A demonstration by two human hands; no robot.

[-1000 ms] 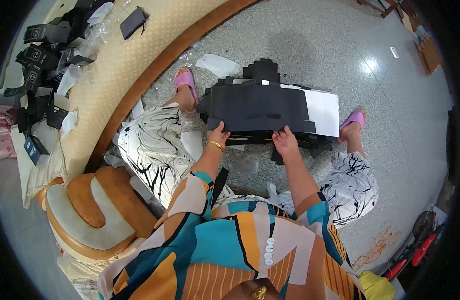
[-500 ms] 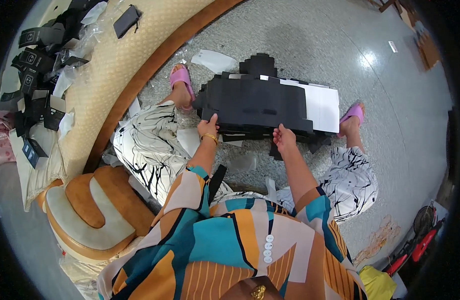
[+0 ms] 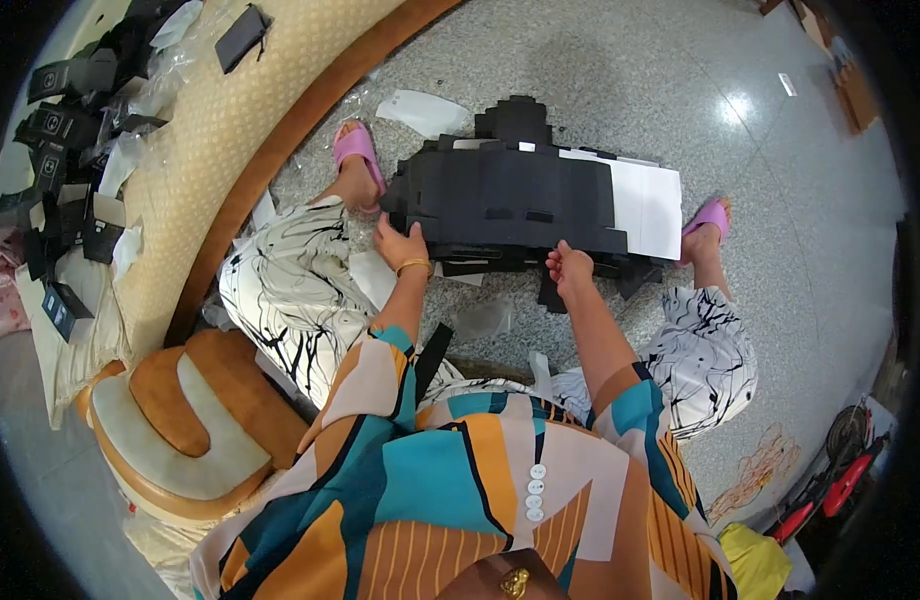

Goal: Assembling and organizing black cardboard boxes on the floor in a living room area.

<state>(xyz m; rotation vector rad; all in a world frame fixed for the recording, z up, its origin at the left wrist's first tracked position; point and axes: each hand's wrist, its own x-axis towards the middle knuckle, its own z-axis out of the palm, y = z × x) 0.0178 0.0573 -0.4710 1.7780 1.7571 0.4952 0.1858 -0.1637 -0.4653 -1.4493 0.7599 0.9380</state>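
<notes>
A pile of flattened black cardboard boxes (image 3: pixel 520 190) lies before me between my feet, with a white sheet (image 3: pixel 648 208) sticking out at its right end. My left hand (image 3: pixel 400 247) is at the pile's near left corner, thumb and fingers apart, touching the cardboard edge. At the near edge, right of the middle, my right hand (image 3: pixel 571 267) has its fingers curled in; whether they pinch the cardboard is hidden. Black flaps stick out from beneath the pile on the near and far sides.
A cream mattress (image 3: pixel 270 90) with a wooden rim curves along the left, holding black boxes (image 3: pixel 65 125) and a dark pouch (image 3: pixel 242 38). A brown-and-cream cushioned seat (image 3: pixel 195 425) is at lower left. White paper (image 3: pixel 423 112) and plastic scraps lie on the speckled floor.
My left hand has moved left along the near edge to the pile's corner, and its fingers have spread. My right hand stays almost where it was.
</notes>
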